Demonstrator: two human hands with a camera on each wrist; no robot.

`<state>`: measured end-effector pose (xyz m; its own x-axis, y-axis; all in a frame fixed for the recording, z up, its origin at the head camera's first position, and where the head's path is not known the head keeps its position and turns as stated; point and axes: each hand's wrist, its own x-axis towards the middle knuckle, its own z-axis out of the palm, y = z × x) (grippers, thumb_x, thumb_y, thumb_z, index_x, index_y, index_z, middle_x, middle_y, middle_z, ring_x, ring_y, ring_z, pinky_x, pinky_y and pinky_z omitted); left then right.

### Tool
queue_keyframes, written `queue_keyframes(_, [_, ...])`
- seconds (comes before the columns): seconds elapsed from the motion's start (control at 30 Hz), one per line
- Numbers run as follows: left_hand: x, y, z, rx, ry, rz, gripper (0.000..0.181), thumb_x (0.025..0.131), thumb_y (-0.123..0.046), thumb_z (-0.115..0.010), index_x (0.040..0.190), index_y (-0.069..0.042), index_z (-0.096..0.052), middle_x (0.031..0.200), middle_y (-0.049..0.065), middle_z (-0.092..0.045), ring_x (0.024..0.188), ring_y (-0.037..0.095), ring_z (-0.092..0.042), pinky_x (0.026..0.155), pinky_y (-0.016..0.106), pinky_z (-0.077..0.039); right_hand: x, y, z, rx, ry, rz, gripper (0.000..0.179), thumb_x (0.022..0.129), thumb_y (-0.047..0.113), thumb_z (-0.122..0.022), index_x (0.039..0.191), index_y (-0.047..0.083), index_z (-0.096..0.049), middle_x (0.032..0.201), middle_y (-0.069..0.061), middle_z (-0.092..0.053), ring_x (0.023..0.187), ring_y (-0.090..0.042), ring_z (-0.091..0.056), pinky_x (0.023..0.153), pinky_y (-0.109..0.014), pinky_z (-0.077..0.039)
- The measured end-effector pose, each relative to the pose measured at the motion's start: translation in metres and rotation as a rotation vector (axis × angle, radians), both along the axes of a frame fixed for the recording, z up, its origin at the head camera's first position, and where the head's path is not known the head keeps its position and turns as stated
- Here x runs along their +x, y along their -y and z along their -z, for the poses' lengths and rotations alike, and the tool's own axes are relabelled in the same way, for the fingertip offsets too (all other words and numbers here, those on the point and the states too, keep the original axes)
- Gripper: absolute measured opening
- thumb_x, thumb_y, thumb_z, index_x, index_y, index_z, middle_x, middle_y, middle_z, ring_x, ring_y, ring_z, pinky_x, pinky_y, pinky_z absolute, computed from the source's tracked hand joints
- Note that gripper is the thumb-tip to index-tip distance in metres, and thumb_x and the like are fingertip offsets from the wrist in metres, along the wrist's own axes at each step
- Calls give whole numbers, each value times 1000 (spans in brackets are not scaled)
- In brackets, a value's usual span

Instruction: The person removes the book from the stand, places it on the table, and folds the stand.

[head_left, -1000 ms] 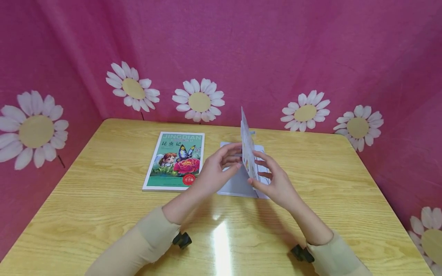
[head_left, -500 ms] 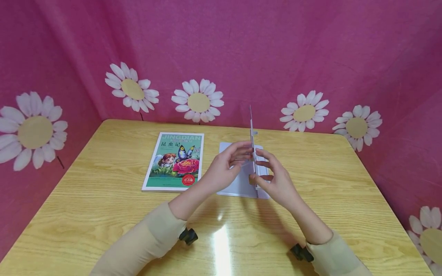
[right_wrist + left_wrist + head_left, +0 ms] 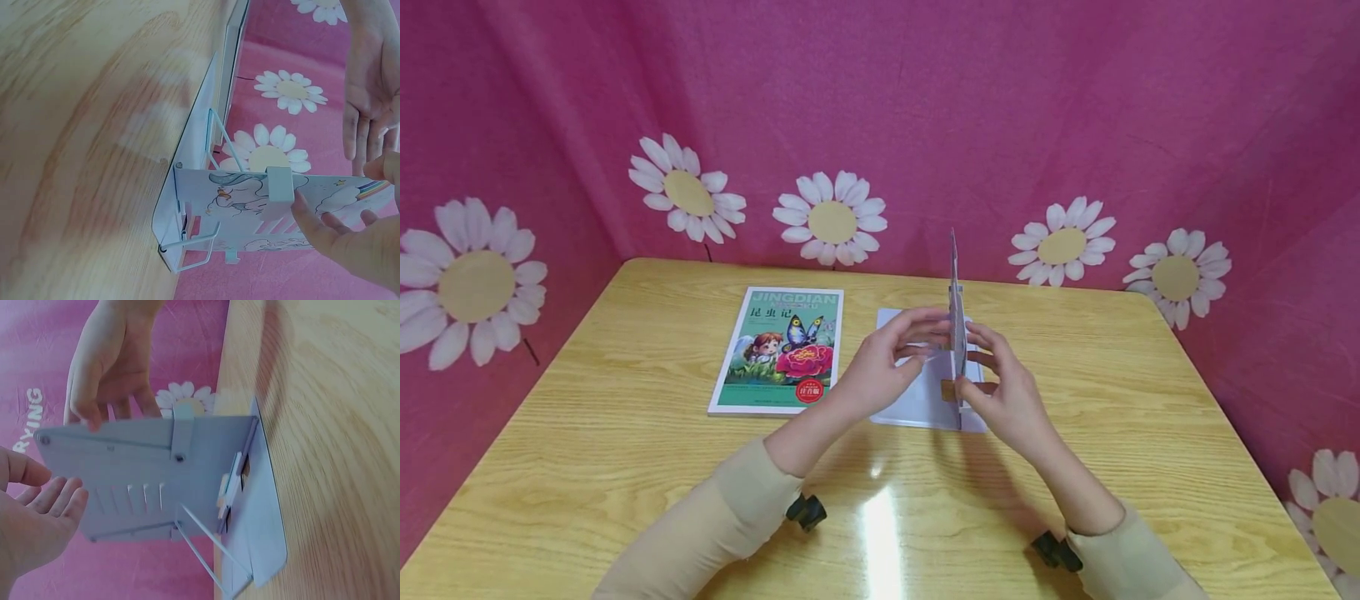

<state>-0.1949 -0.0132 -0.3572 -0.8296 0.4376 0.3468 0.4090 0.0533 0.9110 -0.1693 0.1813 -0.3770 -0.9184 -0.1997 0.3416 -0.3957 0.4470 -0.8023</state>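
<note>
A metal book stand (image 3: 206, 456) stands with its panel upright, edge-on in the head view, over a pale flat base (image 3: 910, 408). My right hand (image 3: 1011, 408) holds the panel's near edge, thumb at the edge and fingers along the unicorn-and-rainbow face (image 3: 244, 194). My left hand (image 3: 880, 367) is on the other side, fingers loosely bent beside the plain slotted back; it grips nothing. A folded clip (image 3: 280, 184) sits on the panel's near edge. Wire supports (image 3: 215, 544) join panel and base at the back.
A green picture book (image 3: 782, 350) with a butterfly cover lies flat on the wooden table (image 3: 625, 400), left of the stand. Behind hangs a pink curtain (image 3: 925, 125) printed with daisies.
The panel has swung from a leftward lean to upright and a little to the right. My left hand has shifted right, following it; my right hand has moved slightly right.
</note>
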Motion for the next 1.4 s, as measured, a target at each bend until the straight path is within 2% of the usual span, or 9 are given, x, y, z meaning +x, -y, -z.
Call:
queue_keyframes(0.23, [-9, 13, 8, -14, -15, -57, 50, 88, 7, -54, 135, -6, -46, 131, 11, -57, 118, 22, -56, 99, 36, -47, 3, -6, 2, -13, 11, 41, 63, 83, -6, -60, 139, 10, -38, 136, -16, -49, 114, -37, -57, 77, -39, -57])
queue_keyframes(0.33, [-15, 17, 12, -47, -13, -72, 51, 87, 5, -59, 135, -5, -46, 131, 13, -57, 120, 23, -54, 101, 38, -45, 4, -9, 3, -10, 17, 49, 62, 84, -5, -60, 139, 9, -37, 137, -17, -48, 115, -37, -56, 79, -42, -56])
queue_keyframes(0.63, [-36, 26, 27, -281, -10, -100, 66, 85, -9, -70, 143, -12, -38, 142, 4, -46, 131, 18, -42, 109, 36, -36, 6, -22, 5, -39, 60, 46, 63, 88, -4, -57, 142, 10, -29, 141, -21, -42, 119, -41, -51, 88, -55, -48])
queue_keyframes(0.73, [-44, 28, 34, -344, -6, -105, 70, 84, -14, -71, 145, -15, -36, 145, 2, -42, 133, 19, -39, 110, 38, -34, 7, -26, 6, -77, 80, 48, 63, 88, -5, -56, 142, 9, -27, 141, -21, -40, 120, -40, -50, 88, -48, -49])
queue_keyframes(0.9, [-54, 30, 45, -437, 25, -107, 75, 83, -19, -73, 147, -20, -33, 148, 2, -37, 136, 22, -35, 110, 43, -33, 10, -30, 5, -162, 116, 35, 62, 89, -8, -54, 141, 4, -24, 140, -23, -38, 121, -41, -46, 83, -23, -52])
queue_keyframes(0.97, [-58, 30, 48, -472, 31, -104, 77, 82, -20, -74, 147, -20, -32, 149, 3, -35, 136, 24, -34, 111, 43, -32, 10, -30, 5, -182, 122, 31, 61, 89, -8, -53, 141, 4, -24, 139, -24, -38, 122, -41, -45, 81, -17, -51])
queue_keyframes(1.07, [-65, 29, 53, -545, 25, -79, 82, 80, -21, -76, 148, -18, -30, 151, 4, -33, 138, 24, -31, 112, 41, -30, 10, -31, 4, -189, 121, 28, 61, 89, -9, -52, 141, 3, -23, 138, -24, -38, 122, -41, -44, 80, -16, -51])
queue_keyframes(1.27, [-77, 27, 61, -716, -23, 9, 92, 76, -26, -80, 148, -9, -26, 152, 10, -31, 139, 24, -29, 115, 36, -24, 9, -32, 4, -210, 105, 12, 62, 88, -12, -50, 141, 2, -23, 136, -25, -39, 121, -41, -44, 78, -17, -52])
queue_keyframes(1.4, [-83, 27, 67, -800, -41, 24, 94, 75, -29, -80, 149, -8, -25, 152, 10, -31, 140, 24, -29, 115, 35, -23, 9, -34, 4, -221, 108, -1, 63, 88, -13, -50, 142, 2, -22, 136, -25, -38, 121, -43, -44, 78, -18, -53])
